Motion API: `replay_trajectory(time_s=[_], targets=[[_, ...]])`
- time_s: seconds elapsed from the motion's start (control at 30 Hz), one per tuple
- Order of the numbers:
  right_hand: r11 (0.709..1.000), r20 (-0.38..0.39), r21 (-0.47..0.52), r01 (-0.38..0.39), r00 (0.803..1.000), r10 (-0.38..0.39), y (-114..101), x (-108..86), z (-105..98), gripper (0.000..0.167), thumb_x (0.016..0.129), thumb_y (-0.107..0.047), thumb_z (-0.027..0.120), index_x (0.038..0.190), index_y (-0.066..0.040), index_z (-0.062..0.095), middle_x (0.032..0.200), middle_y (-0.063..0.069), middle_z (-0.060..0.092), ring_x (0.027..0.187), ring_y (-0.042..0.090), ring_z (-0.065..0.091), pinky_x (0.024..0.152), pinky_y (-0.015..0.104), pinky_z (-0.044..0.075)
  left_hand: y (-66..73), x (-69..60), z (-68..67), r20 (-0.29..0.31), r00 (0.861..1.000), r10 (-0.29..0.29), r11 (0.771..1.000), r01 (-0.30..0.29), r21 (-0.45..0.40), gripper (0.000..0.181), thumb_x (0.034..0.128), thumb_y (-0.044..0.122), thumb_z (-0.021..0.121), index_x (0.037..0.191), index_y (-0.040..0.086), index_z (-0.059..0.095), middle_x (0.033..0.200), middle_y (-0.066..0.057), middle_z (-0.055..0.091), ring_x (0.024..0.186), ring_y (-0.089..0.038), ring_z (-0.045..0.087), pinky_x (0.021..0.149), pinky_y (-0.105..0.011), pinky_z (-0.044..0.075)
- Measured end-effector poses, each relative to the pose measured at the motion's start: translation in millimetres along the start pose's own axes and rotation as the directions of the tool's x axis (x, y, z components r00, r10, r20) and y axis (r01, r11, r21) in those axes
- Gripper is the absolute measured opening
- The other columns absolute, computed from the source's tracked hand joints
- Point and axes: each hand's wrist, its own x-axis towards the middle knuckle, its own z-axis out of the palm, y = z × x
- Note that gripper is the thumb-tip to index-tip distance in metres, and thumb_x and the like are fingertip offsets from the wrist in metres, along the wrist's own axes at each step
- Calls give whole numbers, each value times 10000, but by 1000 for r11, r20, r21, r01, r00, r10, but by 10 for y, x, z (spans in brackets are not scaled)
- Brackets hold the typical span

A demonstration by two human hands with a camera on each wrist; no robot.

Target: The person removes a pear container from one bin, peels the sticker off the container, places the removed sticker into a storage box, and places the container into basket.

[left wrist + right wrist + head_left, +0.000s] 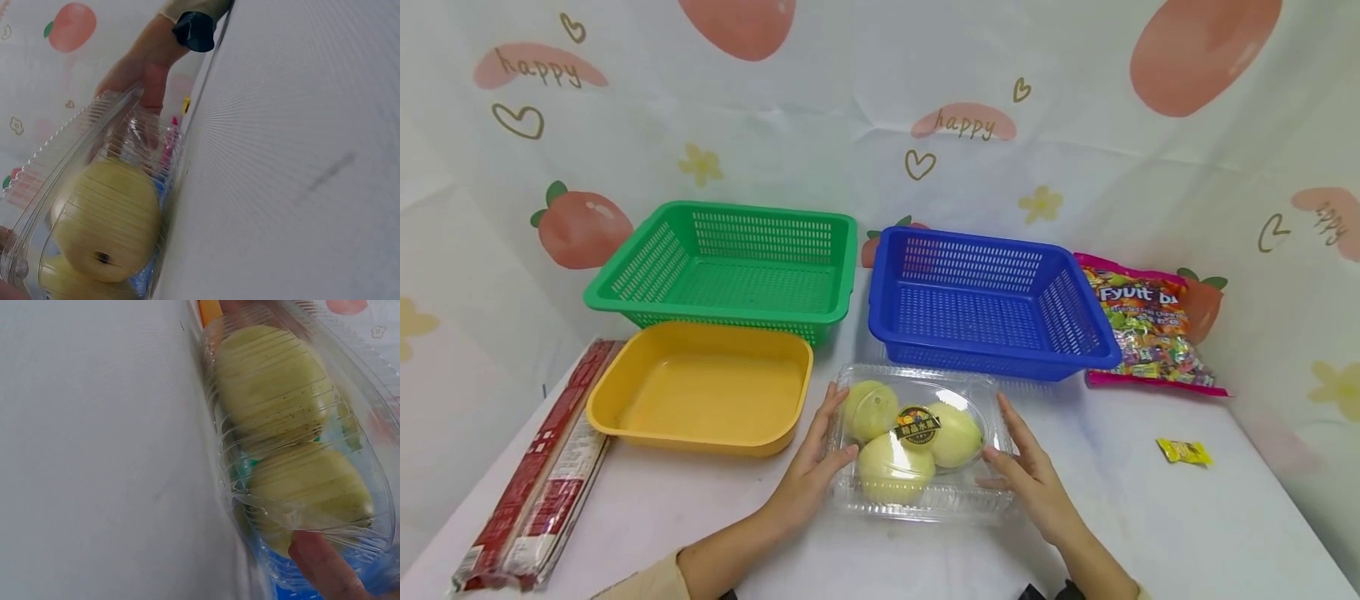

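Observation:
A clear plastic fruit box (pixel 958 502) with a lid sits in the middle of the table in the head view. Inside it are three round, pale yellow-green fruits (pixel 895 471), and a black and gold label (pixel 917 425) marks the lid. My left hand (pixel 811 468) holds the box's left end, thumb towards the top. At the right end my right hand (pixel 1033 482) grips the side, its thumb near the lid's edge. One fruit (pixel 106 219) shows through the ribbed wall in the left wrist view. A right finger (pixel 325 565) touches the plastic in the right wrist view.
Behind the box stand a green basket (pixel 752 313) and a blue basket (pixel 985 360). A yellow tub (pixel 700 433) is at left, beside long red-and-white packages (pixel 542 483). At right, a candy bag (pixel 1150 325) leans on the backdrop, with a small yellow wrapped candy (pixel 1184 452) nearer.

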Motion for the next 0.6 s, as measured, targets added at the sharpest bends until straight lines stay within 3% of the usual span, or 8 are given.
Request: replay_trajectory(time_s=[0.2,0.6], targets=[[1000,0,-15,-19,1000,19,5,-3,4,633,967,-65,427,1507,-143,108,1540,263,-21,1078,510,515,681,339,585,-5,-2,-3,3,1000,-3,1000,3,1,660,916,53,471,1488,177,167,1585,-41,-73,1456,-247,-88,1155,-543,-17],[999,-3,-8,-39,999,39,-6,9,15,626,971,-77,414,1507,-145,98,1549,237,-36,1108,603,445,679,322,585,-5,-17,4,-6,1000,3,1000,-3,9,648,922,79,477,1485,181,175,1585,-46,-63,1454,-270,-83,1149,-561,-14]])
